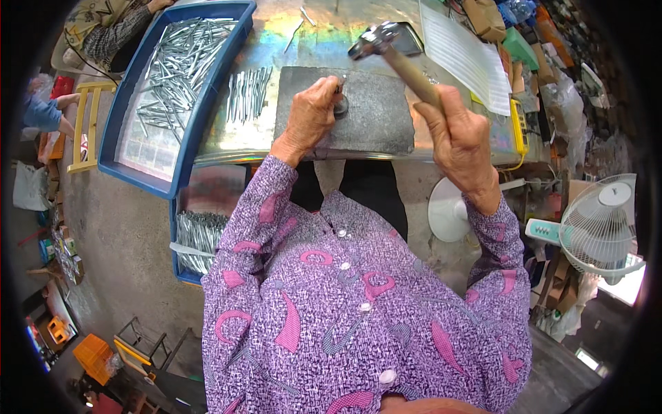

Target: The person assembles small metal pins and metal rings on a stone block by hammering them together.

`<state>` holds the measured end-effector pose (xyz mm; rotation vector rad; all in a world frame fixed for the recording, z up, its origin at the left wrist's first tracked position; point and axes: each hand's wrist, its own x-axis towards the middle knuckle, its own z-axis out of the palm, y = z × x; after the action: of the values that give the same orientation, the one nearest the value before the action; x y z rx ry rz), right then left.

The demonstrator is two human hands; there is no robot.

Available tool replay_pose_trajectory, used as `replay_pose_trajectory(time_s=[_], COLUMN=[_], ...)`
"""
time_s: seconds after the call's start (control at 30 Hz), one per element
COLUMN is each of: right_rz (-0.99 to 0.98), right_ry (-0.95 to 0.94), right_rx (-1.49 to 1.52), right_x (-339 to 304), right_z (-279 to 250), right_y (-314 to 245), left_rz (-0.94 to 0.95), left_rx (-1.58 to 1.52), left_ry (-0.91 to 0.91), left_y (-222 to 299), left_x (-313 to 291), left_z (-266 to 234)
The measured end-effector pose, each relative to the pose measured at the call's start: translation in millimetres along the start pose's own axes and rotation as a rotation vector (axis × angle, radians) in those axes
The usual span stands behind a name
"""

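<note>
My right hand is wrapped round the wooden handle of a hammer, raised over the right part of the work surface with its metal head toward the upper left. My left hand rests at a dark grey metal plate, its fingers pinched together. What they hold is hidden. A small round dark piece sits on the plate beside those fingers. Left of the plate lies a row of thin silvery metal rods, side by side on the shiny table.
A blue tray full of loose metal rods stands at the left, above a second blue bin of rods. White foam sheeting and a yellow power strip lie right. A fan stands farther right. Another person's sleeve shows upper left.
</note>
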<state>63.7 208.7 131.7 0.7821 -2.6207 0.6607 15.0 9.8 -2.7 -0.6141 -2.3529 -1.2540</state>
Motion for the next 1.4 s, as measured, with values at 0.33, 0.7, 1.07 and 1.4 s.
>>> replay_pose_trajectory(time_s=[0.33, 0.7, 1.07, 1.4], right_rz=[0.534, 1.08, 0.957, 0.908], right_ry=[-0.025, 0.03, -0.074, -0.248], right_rx=[0.34, 1.154, 1.056, 0.774], right_x=[-57, -86, -95, -109], right_z=[64, 92, 95, 92], right_y=[45, 30, 24, 26], left_rz=[0.001, -0.583, -0.65, -0.616], left_rx=[-0.018, -0.888, -1.082, 0.065], left_ry=[-0.055, 0.133, 0.263, 0.142], left_y=[3, -9, -21, -70], left_x=[2, -3, -17, -46], left_z=[0, -9, -31, -93])
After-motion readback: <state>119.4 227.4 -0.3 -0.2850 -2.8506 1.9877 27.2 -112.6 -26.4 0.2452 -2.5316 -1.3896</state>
